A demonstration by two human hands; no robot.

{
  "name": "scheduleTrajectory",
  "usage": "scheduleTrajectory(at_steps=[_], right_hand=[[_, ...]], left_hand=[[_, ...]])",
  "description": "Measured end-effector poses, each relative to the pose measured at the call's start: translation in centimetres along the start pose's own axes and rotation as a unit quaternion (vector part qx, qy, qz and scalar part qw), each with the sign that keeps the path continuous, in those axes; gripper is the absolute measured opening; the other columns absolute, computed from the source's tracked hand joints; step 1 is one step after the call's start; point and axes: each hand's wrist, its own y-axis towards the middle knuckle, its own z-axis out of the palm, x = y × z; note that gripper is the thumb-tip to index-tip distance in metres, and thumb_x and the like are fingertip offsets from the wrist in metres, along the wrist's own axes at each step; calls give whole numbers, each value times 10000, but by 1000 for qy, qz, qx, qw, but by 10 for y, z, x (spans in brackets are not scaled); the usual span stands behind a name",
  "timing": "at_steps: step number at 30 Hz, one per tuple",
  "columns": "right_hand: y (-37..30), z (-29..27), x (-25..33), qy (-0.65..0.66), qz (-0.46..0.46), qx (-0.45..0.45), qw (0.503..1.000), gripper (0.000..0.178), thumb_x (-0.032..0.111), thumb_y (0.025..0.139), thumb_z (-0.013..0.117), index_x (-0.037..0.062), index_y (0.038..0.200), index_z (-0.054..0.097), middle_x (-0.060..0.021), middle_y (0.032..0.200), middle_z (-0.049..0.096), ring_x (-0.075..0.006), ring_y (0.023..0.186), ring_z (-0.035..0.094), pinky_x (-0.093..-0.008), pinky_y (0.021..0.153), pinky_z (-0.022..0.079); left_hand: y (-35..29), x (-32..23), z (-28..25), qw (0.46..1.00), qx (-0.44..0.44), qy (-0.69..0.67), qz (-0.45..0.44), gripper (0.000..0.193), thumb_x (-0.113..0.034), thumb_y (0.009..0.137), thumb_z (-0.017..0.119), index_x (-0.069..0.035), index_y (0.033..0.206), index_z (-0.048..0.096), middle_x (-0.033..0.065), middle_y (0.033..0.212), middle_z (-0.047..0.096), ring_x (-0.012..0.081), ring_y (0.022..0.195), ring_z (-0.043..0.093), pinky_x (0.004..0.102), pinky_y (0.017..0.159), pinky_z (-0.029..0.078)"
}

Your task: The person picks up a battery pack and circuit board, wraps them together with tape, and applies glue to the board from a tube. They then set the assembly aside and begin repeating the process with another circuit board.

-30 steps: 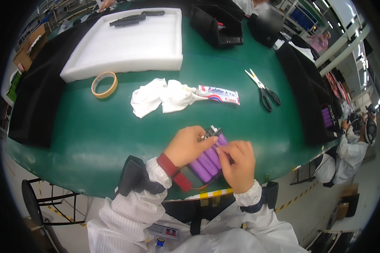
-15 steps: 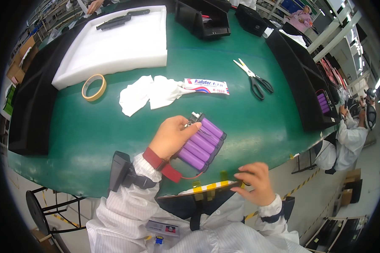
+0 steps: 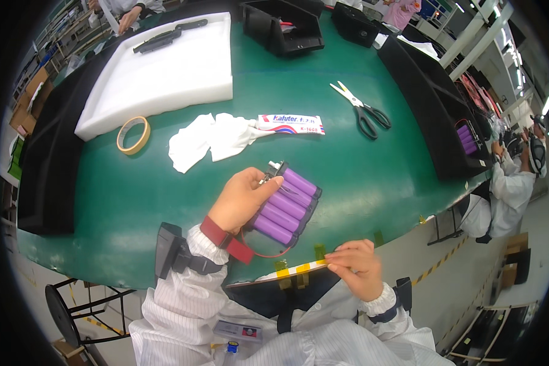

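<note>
My left hand (image 3: 241, 198) grips a battery pack (image 3: 285, 210) of purple cylindrical cells in black end holders, thumb over its upper left end. The pack is tilted above the green table (image 3: 146, 219), and a thin red wire (image 3: 268, 254) loops from it near my wrist. My right hand (image 3: 358, 271) is at the near table edge, thumb and fingertips pinched together at a strip of yellow tape (image 3: 321, 252). More short yellow tape strips (image 3: 282, 269) hang on that edge to the left, and another tape piece (image 3: 378, 237) sticks to the right.
Beyond the pack lie crumpled white cloths (image 3: 192, 141), a glue tube (image 3: 291, 124), a tape roll (image 3: 133, 135) and scissors (image 3: 363, 111). A white foam tray (image 3: 183, 73), a black bin (image 3: 283, 27) and black racks (image 3: 433, 110) surround them. People work nearby.
My right hand has moved slightly left along the table edge, and its spread fingers have closed into a pinch at the tape. My left hand still holds the battery pack; the view has shifted slightly.
</note>
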Motion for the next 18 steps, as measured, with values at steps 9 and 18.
scheduleTrajectory(at_steps=[9,18], right_hand=[[38,-21,15,281,355,21,892,95,83,895,673,1,920,713,-59,902,711,-109,841,602,-259,717,461],[75,-47,6,286,292,-96,908,93,105,951,613,19,917,604,-49,918,687,-90,794,570,-232,817,436]], left_hand=[[-7,0,1,1000,22,18,11,283,-252,951,645,-1,971,518,43,803,623,67,658,582,212,549,467],[-12,6,2,986,22,147,77,315,-278,951,640,20,988,544,81,817,633,97,714,598,251,611,487]])
